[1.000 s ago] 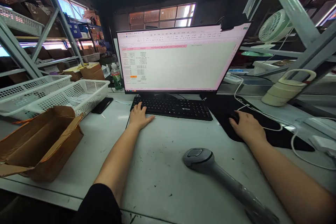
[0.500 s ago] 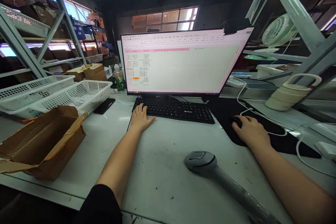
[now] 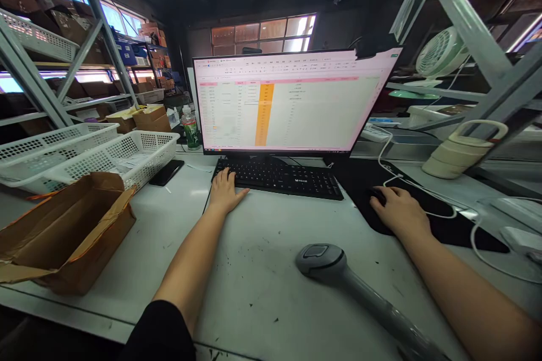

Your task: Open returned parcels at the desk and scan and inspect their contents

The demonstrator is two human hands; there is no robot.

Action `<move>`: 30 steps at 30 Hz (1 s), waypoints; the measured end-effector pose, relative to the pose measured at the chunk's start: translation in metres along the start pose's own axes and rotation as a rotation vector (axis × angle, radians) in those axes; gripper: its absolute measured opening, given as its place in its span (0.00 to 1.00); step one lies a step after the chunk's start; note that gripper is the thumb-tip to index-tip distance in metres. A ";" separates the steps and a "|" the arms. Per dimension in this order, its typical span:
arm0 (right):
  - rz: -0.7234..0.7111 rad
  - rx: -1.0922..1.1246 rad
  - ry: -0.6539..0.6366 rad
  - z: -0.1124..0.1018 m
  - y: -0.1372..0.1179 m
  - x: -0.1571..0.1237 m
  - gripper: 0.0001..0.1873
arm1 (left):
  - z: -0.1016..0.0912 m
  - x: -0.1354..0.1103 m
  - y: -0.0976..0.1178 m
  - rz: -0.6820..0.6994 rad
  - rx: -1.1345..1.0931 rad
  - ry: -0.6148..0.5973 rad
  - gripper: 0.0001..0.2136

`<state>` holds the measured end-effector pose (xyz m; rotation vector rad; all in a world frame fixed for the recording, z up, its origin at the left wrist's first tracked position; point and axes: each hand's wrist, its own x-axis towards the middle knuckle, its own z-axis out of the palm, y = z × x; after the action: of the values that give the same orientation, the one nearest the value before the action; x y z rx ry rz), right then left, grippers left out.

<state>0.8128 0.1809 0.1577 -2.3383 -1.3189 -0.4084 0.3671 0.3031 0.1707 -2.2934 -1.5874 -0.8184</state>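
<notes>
My left hand (image 3: 222,192) lies with its fingers spread on the left end of a black keyboard (image 3: 279,176), thumb stretched toward the right. On a black mouse pad (image 3: 358,180), my right hand (image 3: 400,210) is wrapped over a dark computer mouse (image 3: 378,196), most of which the hand hides. Behind the keyboard a monitor (image 3: 313,118) shows a spreadsheet with a pink header row and an orange column. A grey barcode scanner (image 3: 324,262) rests on the table between my forearms, its handle pointing to the lower right.
An open cardboard box (image 3: 91,254) stands at the left, before white plastic baskets (image 3: 156,144). Nearby are a phone (image 3: 166,172) and a green-labelled bottle (image 3: 190,131). At the right are a cream container with a handle (image 3: 457,155), white cables (image 3: 474,237) and a fan (image 3: 440,53).
The screen has switched to a different spreadsheet page, now with a tall orange column. Both hands keep their places; the view has shifted slightly.
</notes>
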 end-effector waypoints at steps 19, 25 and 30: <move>-0.005 0.021 -0.016 -0.001 0.001 -0.002 0.29 | -0.002 0.001 -0.001 0.031 0.015 -0.014 0.37; -0.009 0.010 -0.017 -0.003 0.000 -0.003 0.29 | -0.007 -0.002 0.003 0.062 0.044 -0.047 0.30; 0.010 0.034 0.003 -0.007 -0.004 -0.006 0.32 | -0.005 -0.003 0.003 0.071 0.053 0.053 0.35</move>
<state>0.8064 0.1747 0.1624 -2.3145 -1.3024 -0.3838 0.3673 0.2967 0.1735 -2.2587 -1.4781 -0.8032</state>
